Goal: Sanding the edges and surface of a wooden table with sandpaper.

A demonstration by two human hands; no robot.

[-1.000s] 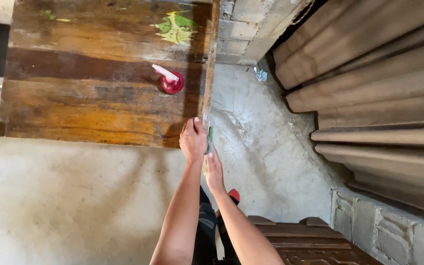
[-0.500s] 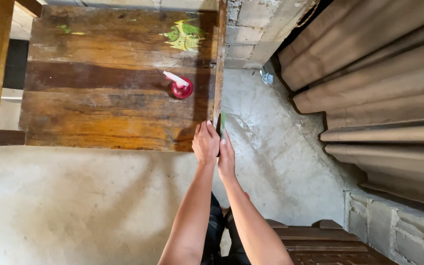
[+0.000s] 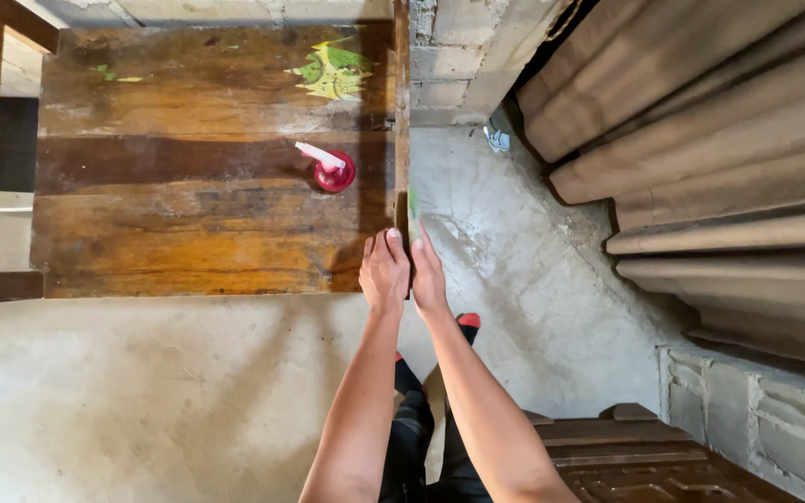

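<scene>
Head view: at the desk's [image 3: 188,224] near right edge, the left hand [image 3: 385,272] lies flat on the wood while the right hand [image 3: 428,277] presses a small green pad [image 3: 413,203], seemingly light and soft, best pinched by its sides, against the edge.

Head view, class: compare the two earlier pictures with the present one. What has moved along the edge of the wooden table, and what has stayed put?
The right hand slid the small green pad along the table edge, away from the person, towards the block wall. The left hand followed, resting on the tabletop beside that edge. The red bottle stayed where it stood, and so did the yellow-green paint patch.
</scene>
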